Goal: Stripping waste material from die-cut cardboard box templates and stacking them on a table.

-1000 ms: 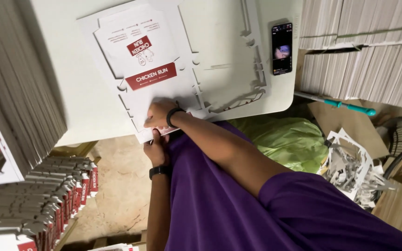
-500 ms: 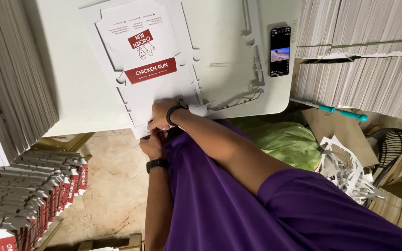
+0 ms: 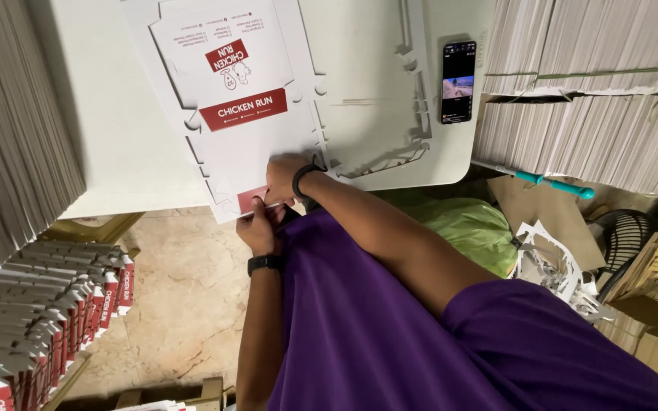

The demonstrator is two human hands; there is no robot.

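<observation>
Box blank: flat white die-cut carton sheet (image 3: 249,114) w/ red panels, lying on white table (image 3: 116,144), near edge hanging over table's front edge.
Right hand: right hand (image 3: 283,179) on sheet's near edge, fingers curled, grip closed on the edge; black band at wrist.
Left hand: left hand (image 3: 257,228) just below table edge, under sheet, grip pinching same edge.
Phone: phone (image 3: 458,81) on table, screen lit, well right of sheet.
Stacks: folded boxes (image 3: 47,304) lower left; flat sheet stacks (image 3: 588,114) right.
</observation>
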